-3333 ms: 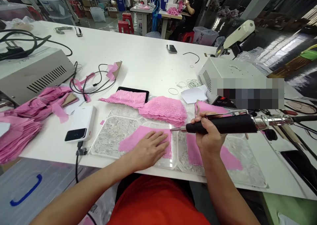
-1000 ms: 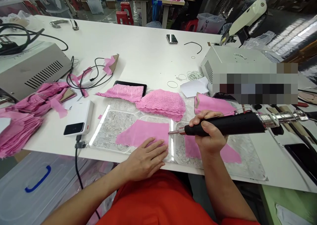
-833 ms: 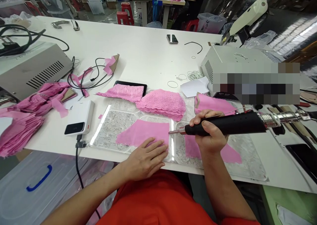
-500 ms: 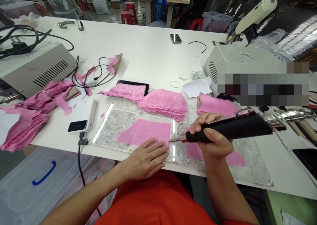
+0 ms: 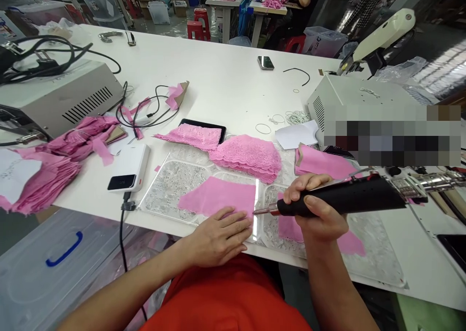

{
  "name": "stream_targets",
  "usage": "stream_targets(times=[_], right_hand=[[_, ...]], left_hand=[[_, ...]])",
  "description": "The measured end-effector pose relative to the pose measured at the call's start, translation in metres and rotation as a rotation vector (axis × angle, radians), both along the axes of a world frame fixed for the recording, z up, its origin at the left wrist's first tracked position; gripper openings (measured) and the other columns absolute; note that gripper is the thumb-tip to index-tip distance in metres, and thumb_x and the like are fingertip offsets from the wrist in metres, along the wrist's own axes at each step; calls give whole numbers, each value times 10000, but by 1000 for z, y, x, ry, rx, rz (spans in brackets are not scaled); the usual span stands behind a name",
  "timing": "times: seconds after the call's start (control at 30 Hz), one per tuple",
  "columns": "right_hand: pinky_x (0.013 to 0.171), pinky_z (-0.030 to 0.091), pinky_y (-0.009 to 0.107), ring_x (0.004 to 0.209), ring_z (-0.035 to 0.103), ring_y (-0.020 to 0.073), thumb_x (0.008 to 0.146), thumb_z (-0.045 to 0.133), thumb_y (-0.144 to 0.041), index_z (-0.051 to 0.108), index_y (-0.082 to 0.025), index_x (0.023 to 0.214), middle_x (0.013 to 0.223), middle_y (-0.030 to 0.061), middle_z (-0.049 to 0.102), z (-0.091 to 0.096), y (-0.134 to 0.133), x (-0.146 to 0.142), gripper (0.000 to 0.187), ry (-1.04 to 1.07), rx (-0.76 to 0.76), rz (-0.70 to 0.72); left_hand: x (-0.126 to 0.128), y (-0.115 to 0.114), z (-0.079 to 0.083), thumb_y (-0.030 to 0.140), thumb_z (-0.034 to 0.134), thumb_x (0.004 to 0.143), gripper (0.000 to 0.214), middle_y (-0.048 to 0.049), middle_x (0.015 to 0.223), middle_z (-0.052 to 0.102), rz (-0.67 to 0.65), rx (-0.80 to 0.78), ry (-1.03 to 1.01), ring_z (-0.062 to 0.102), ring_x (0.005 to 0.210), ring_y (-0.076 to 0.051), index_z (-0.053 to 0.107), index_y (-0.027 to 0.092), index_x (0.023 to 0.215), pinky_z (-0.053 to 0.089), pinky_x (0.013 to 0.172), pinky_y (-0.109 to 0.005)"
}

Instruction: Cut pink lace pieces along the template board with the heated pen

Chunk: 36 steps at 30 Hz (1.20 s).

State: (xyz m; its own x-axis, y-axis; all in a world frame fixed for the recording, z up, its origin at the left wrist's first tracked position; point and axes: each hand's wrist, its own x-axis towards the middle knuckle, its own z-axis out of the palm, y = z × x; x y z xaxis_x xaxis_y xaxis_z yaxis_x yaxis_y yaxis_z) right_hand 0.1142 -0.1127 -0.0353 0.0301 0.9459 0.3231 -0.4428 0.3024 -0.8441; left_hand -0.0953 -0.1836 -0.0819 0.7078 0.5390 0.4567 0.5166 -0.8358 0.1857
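My left hand [image 5: 222,236] lies flat with its fingers stretched out over the lower right part of a pink fabric piece [image 5: 218,195]. The fabric rests on a clear, speckled plastic mat [image 5: 171,185]. My right hand [image 5: 320,209] is wrapped round a black handheld tool with a metal tip [image 5: 349,195], perhaps an ultrasonic welding gun. Its tip meets the right edge of the fabric, close to my left fingertips. Another pink piece [image 5: 289,228] lies partly hidden under my right hand and forearm. Behind the mat sits a stack of pink lace pieces [image 5: 247,157].
Grey metal boxes stand left [image 5: 87,93] and right [image 5: 338,93]. A white power bank [image 5: 134,166] with a cable is at the front left, near bundled pink fabric [image 5: 54,175]. Farther back are a phone [image 5: 265,63] and rubber bands [image 5: 297,118]. A person sits at a distant table.
The whole view has shifted slightly, so things appear a little farther right and lower. Both hands keep nearly the same pose, with the tool tip still at the fabric's right edge.
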Motion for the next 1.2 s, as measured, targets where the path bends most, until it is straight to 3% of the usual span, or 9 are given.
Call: stream_targets(times=[0.1,0.3,0.43,0.73,1.2], right_hand=[[459,460,263,530,509,95,623,589,-184,554,-193,746,710,-18,518,4,0,-3,128,17,-32,-66],[527,476,295,559,517,98,622,570,-147,541,-193,741,740,-22,524,11,5,-28,131,22,31,-317],[561,481,304,581,523,100,647,581,-122,538,-200,772,758,-24,525,9,10,-46,154,-5,74,-317],[559,485,308,585,530,106,650,594,-126,535,-197,773,756,-26,522,6,14,-59,154,-70,76,-304],[581,489,309,597,547,107,657,618,-111,521,-197,757,755,-28,524,3,17,-59,164,-69,55,-279]], left_hand=[[-6,0,6,263,522,917,295,-72,1224,641,40,-13,-32,539,1203,-206,593,141,1176,370,1079,-385],[-45,11,11,186,461,940,277,-92,1272,607,359,26,-15,503,1249,-245,613,142,1168,396,1049,-438],[-67,14,6,185,456,944,262,-93,1279,602,438,46,10,493,1257,-265,632,144,1133,381,1047,-458],[-76,8,-8,194,462,941,267,-74,1281,603,474,-1,-38,474,1275,-243,633,181,1146,330,1088,-441],[-77,7,-8,179,493,928,246,-61,1257,620,461,18,-55,492,1255,-253,637,185,1128,320,1085,-455]])
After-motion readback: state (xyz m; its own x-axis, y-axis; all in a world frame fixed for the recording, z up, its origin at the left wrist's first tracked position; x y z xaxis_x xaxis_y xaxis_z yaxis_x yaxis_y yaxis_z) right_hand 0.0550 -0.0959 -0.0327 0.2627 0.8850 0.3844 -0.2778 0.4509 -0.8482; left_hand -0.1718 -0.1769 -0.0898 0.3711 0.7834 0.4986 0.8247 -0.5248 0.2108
